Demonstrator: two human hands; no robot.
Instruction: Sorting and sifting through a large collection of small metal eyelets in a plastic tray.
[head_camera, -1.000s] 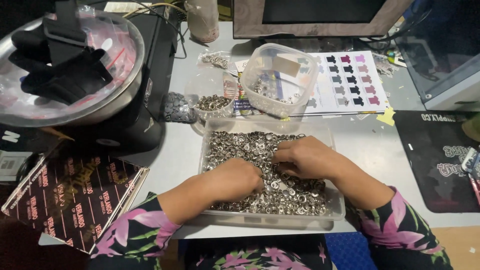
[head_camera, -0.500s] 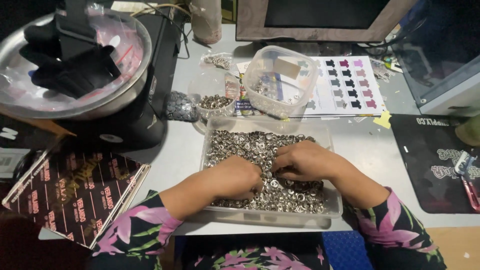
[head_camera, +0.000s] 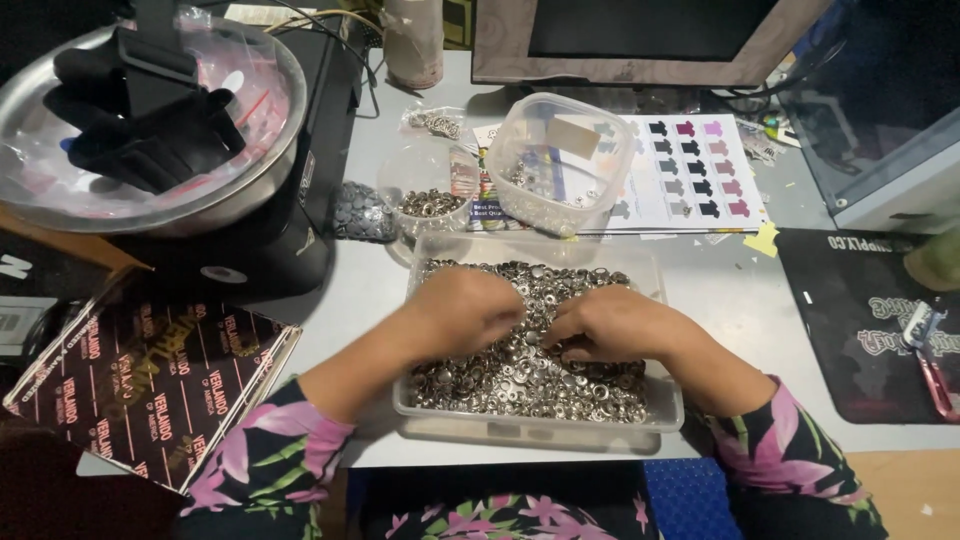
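Grip: both hands curled palm-down in the tray (head_camera: 668, 405), fingertips buried in the rings (head_camera: 520, 375), so can't tell what, if anything, is pinched. Left hand (head_camera: 468, 312) sits left of centre, right hand (head_camera: 605, 325) just beside it, fingertips nearly meeting mid-tray. Tray is clear plastic, heaped with small silver metal rings, at the near edge of the grey table (head_camera: 350, 300). Behind it: tilted clear tub (head_camera: 555, 160) with a few rings, small cup (head_camera: 425, 195) of rings to its left. Colour chart (head_camera: 700, 175) lies under the tub. Steel bowl (head_camera: 250, 190) far left, black gloves (head_camera: 140, 130) inside.
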